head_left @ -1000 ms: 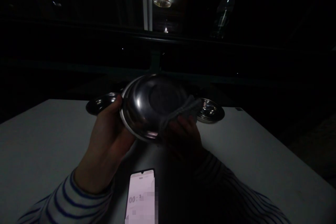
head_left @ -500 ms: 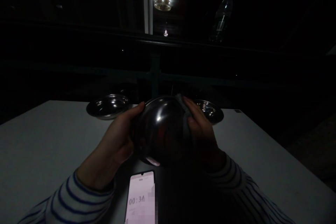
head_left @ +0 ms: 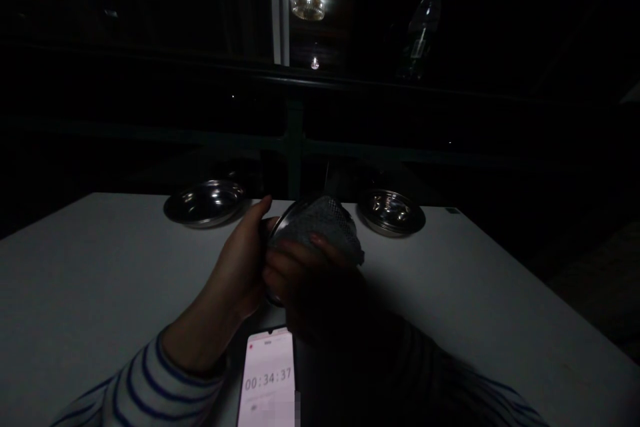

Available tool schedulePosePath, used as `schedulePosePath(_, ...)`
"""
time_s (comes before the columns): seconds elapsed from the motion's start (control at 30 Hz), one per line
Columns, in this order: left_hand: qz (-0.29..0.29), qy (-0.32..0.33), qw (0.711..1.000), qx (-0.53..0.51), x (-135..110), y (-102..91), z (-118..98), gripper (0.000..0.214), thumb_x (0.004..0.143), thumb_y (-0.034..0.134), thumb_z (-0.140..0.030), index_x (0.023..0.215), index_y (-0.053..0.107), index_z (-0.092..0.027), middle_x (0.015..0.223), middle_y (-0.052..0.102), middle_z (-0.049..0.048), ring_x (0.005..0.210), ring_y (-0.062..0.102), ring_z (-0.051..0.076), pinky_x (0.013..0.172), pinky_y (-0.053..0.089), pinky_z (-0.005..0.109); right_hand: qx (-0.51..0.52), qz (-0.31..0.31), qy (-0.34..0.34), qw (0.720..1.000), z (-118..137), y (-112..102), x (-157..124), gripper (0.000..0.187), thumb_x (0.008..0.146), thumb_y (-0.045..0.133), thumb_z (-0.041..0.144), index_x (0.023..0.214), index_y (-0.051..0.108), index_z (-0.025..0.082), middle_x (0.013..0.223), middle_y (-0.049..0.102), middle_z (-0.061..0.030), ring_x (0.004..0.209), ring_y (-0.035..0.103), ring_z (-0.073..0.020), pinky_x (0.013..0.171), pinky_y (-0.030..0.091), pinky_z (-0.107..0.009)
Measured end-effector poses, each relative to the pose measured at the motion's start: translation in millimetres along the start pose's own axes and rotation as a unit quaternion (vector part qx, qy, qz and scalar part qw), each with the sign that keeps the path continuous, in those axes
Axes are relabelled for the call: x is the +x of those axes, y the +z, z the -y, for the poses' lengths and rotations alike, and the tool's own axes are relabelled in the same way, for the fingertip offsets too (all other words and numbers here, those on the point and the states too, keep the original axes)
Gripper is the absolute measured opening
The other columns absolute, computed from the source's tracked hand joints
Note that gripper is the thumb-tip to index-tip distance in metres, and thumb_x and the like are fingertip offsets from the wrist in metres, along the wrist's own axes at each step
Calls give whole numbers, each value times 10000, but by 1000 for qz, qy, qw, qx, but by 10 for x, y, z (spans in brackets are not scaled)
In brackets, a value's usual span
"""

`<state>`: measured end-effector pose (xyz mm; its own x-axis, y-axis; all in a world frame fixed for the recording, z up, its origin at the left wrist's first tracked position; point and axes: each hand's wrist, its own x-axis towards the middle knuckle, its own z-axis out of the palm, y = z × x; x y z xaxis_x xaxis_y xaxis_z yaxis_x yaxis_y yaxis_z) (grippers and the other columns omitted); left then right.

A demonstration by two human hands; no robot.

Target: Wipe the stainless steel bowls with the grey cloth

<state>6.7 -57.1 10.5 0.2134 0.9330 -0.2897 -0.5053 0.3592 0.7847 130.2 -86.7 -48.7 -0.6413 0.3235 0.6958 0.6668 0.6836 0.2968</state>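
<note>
A shiny metal bowl (head_left: 283,219) is held above the table, tilted on its side, mostly covered by cloth and fingers. My left hand (head_left: 245,257) grips its left rim, thumb up along the edge. Across the bowl's outside lies a grey mesh-textured cloth (head_left: 333,220). My right hand (head_left: 305,277), deep in shadow, is closed over this cloth and presses it against the bowl. Below the hands a phone (head_left: 269,377) lies on the table, its lit screen showing a running timer.
Two more metal bowls stand at the white table's (head_left: 125,267) far edge: one on the left (head_left: 205,203), one on the right (head_left: 391,212). Behind, a plastic bottle (head_left: 425,27) stands near a dark window. The room is very dim.
My right hand has swept the cloth from the bowl's right side leftward across its outside. The bowl has turned in my left hand. The right-hand bowl behind is now uncovered.
</note>
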Motion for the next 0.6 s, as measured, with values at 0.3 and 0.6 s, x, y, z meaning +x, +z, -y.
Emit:
schedulePosePath(0.3, 11, -3, 1000, 26, -20, 68, 41, 147, 789, 549, -222, 747, 652, -126, 611, 672, 41, 501, 612, 137, 483, 486, 227, 44, -98, 239, 965, -642, -359, -70, 274, 890, 400, 189, 1107, 563, 150, 1060, 645, -75, 997, 578, -176, 856, 469, -353)
schedulePosePath(0.6, -22, 37, 999, -23, 20, 21, -11, 159, 803, 510, -190, 750, 649, -133, 635, 680, 16, 549, 633, 135, 492, 504, 228, -132, -62, 263, 954, -704, -525, -123, 221, 898, 414, 237, 992, 585, 134, 831, 648, -70, 732, 611, -172, 623, 464, -280)
